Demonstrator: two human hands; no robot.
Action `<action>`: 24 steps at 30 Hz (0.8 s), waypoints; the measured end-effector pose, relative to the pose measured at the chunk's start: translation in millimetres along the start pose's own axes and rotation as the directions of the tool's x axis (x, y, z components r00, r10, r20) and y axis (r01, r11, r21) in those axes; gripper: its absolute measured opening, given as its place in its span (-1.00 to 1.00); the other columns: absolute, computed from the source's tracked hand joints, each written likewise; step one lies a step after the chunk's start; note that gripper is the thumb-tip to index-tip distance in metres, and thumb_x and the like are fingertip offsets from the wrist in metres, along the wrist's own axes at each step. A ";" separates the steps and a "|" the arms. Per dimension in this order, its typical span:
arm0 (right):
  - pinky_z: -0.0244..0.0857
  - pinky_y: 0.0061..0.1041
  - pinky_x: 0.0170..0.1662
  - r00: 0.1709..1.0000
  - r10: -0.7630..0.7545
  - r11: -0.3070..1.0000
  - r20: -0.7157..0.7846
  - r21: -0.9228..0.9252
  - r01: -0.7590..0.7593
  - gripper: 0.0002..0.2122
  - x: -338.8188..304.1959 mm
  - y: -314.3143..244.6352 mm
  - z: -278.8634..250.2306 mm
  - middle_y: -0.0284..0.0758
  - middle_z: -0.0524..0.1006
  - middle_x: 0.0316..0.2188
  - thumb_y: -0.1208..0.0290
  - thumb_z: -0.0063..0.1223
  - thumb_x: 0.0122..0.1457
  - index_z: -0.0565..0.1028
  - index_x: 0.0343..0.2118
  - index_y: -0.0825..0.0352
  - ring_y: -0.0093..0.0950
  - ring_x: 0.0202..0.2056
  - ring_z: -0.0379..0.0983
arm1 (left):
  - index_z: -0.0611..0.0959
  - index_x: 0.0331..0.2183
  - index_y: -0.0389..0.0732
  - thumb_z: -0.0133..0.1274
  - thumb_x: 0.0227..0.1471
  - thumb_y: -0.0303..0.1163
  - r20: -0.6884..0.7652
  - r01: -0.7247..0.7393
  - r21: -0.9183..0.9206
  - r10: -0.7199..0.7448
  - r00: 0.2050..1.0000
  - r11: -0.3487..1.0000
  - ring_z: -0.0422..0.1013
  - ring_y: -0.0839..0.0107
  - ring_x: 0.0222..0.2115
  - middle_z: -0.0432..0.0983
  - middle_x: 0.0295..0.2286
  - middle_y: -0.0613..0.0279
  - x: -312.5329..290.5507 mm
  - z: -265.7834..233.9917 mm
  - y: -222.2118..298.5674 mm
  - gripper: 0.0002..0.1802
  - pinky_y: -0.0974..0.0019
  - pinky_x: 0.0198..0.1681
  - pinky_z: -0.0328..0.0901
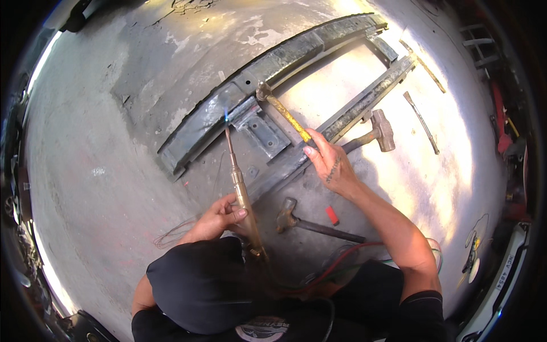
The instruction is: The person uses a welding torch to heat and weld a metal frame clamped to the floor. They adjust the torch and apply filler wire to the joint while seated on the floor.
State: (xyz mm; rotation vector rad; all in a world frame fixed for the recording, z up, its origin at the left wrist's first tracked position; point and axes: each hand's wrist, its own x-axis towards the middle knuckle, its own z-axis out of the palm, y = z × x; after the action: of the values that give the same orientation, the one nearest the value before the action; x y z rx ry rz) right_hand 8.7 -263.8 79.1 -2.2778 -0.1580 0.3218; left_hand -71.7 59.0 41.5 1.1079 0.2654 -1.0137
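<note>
My left hand (219, 218) is closed round the brass body of a gas torch (241, 196). From the torch tip a small blue flame (226, 115) meets the near edge of a curved, dark metal bumper beam (293, 56). My right hand (333, 165) grips a ball-peen hammer (286, 115) by its yellow handle. The hammer's head lies over the beam's near edge, right of the flame; I cannot tell whether it touches. Between the beam and a straight metal bar (359, 106) sits a bracket plate (263, 137) with holes, just right of the torch.
A sledgehammer (383, 133) rests by the straight bar, near my right hand. Closer to me are another hammer (286, 216), a red block (332, 215) and red and green hoses (336, 262). Thin metal rods (421, 122) lie at right, and loose wire (171, 235) beside my left forearm.
</note>
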 end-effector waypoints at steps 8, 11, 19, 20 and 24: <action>0.34 -0.09 -0.16 0.990 0.108 0.989 -0.086 -0.097 -0.116 -0.54 34.8 1.9 86.8 0.06 0.56 -0.40 0.22 -0.14 0.40 0.28 0.29 0.30 0.07 -0.30 0.53 | 0.43 0.17 -0.29 0.14 0.19 -0.54 -0.113 -0.182 -0.197 0.162 0.980 0.963 0.56 0.49 -0.23 0.64 -0.24 0.25 -24.8 -15.5 -49.0 -0.48 0.39 -0.06 0.40; 0.35 -0.11 -0.16 0.985 0.170 0.984 -0.001 -0.054 -0.170 -0.53 34.3 -19.9 69.2 0.04 0.56 -0.41 0.24 -0.13 0.40 0.26 0.30 0.28 0.05 -0.30 0.53 | 0.43 0.16 -0.29 0.15 0.19 -0.55 -0.133 -0.214 -0.200 0.190 0.973 0.956 0.56 0.50 -0.24 0.64 -0.24 0.25 -24.3 -16.5 -53.5 -0.48 0.40 -0.08 0.40; 0.38 -0.30 -0.30 0.755 -0.274 0.903 -0.595 0.112 0.416 -0.55 22.6 -71.9 25.4 -0.17 0.56 -0.40 0.31 -0.13 0.43 0.24 0.28 0.45 -0.22 -0.44 0.52 | 0.43 0.14 -0.29 0.14 0.20 -0.51 -0.169 -0.194 -0.206 0.161 0.972 0.959 0.57 0.44 -0.25 0.63 -0.26 0.25 -25.3 -10.2 -32.3 -0.51 0.34 -0.18 0.45; 0.39 -0.24 -0.28 0.804 -0.249 0.929 -0.540 0.100 0.355 -0.55 25.4 -55.7 35.7 -0.10 0.58 -0.38 0.31 -0.13 0.42 0.24 0.28 0.42 -0.13 -0.40 0.54 | 0.43 0.14 -0.29 0.14 0.20 -0.51 -0.173 -0.186 -0.198 0.153 0.973 0.962 0.57 0.44 -0.25 0.63 -0.26 0.25 -23.6 -11.0 -34.7 -0.51 0.34 -0.19 0.46; 0.36 -0.02 -0.23 0.985 -0.037 0.987 -0.169 -0.162 0.009 -0.56 42.1 5.3 67.6 0.10 0.58 -0.34 0.29 -0.15 0.41 0.24 0.28 0.31 0.14 -0.31 0.54 | 0.43 0.13 -0.29 0.14 0.20 -0.50 -0.123 -0.219 -0.177 0.199 0.972 0.960 0.57 0.45 -0.25 0.63 -0.26 0.26 -19.8 -9.8 -30.3 -0.51 0.34 -0.20 0.46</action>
State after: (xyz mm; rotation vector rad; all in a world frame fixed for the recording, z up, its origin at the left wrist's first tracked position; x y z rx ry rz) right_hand 30.2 -209.7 24.5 -2.4487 -0.1257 0.1026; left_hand -103.6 75.7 30.9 0.9932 0.3147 -0.7279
